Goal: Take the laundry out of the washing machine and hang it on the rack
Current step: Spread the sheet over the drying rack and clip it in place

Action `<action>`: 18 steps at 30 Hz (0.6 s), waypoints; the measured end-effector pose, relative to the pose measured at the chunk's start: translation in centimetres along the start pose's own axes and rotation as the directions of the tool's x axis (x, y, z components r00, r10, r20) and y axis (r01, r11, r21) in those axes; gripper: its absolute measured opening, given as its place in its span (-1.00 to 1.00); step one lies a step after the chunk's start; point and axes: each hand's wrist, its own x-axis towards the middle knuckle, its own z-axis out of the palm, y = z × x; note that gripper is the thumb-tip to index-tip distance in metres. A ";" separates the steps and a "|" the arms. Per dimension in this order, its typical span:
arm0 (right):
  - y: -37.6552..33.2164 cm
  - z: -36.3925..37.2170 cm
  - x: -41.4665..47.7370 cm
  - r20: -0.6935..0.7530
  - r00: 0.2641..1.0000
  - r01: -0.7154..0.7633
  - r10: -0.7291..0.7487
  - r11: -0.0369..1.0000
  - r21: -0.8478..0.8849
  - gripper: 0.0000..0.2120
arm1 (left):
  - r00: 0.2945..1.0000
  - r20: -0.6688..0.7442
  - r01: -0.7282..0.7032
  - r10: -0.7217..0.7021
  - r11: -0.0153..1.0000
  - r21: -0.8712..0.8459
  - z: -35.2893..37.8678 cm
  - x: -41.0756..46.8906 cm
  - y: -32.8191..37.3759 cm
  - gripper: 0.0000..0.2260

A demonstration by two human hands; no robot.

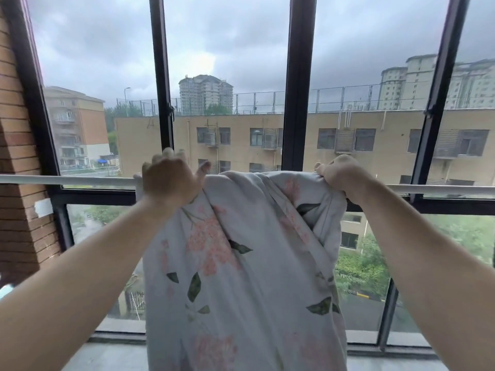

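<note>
Two bare forearms reach up from the bottom corners toward the rail (67,180), a white bar running across the window. Between them hangs the sheet (241,263), pale with pink flowers and dark leaves. Its upper edge is bunched on the rail and the rest drops straight below it, out of view at the bottom.

The left hand (168,178) has its fingers curled over the cloth where it crosses the rail. The right hand (340,174), further along the rail, pinches a gathered fold of the top edge.

The cloth looks soft, limp and thin. If it is damp it is likely heavier than it seems and inclined to cling in folds. It probably handles best when taken by the top hem, with the hands well apart, and drawn outward along the rail to flatten the bunching.

Just behind the rail stand the dark window frames (298,103), leaving little room to pass cloth over the far side. A brick wall (16,156) closes off the rail's left end.
</note>
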 end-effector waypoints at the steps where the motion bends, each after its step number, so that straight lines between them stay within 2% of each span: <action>1: 0.3 0.2 -0.3 0.016 1.000 -0.005 0.004 0.999 0.040 -0.58 | 0.996 0.083 -0.022 0.021 1.000 0.003 0.1 -0.9 0.7 -0.29; 3: 1.0 0.9 -1.1 0.127 0.991 -0.081 0.051 0.966 0.246 -0.63 | 0.978 0.204 -0.038 0.042 0.999 -0.020 0.5 -2.1 1.2 -0.28; 6: 2.1 1.8 -1.8 0.288 0.956 -0.192 0.051 0.852 0.487 -0.76 | 0.982 0.185 0.020 0.035 0.958 -0.286 0.6 -2.1 0.5 -0.54; 8: 2.5 1.7 -1.9 0.331 0.944 -0.210 0.021 0.810 0.548 -0.75 | 0.991 0.132 0.026 0.034 0.905 -0.425 0.5 -1.9 -0.1 -0.70; 11: 2.3 0.9 -1.9 0.354 0.935 -0.209 -0.020 0.774 0.598 -0.89 | 0.995 0.096 0.033 0.021 0.852 -0.523 -0.1 -1.4 -1.0 -0.75; 15: 1.1 -0.5 -0.7 0.254 0.962 -0.231 0.097 0.784 0.576 -0.75 | 0.992 0.082 0.129 -0.100 0.794 -0.594 -1.7 0.3 -2.9 -0.81; 18: 0.9 -1.3 0.2 0.283 0.944 -0.312 0.167 0.726 0.612 -0.79 | 0.985 0.007 0.142 -0.172 0.788 -0.599 -2.4 1.3 -4.1 -0.82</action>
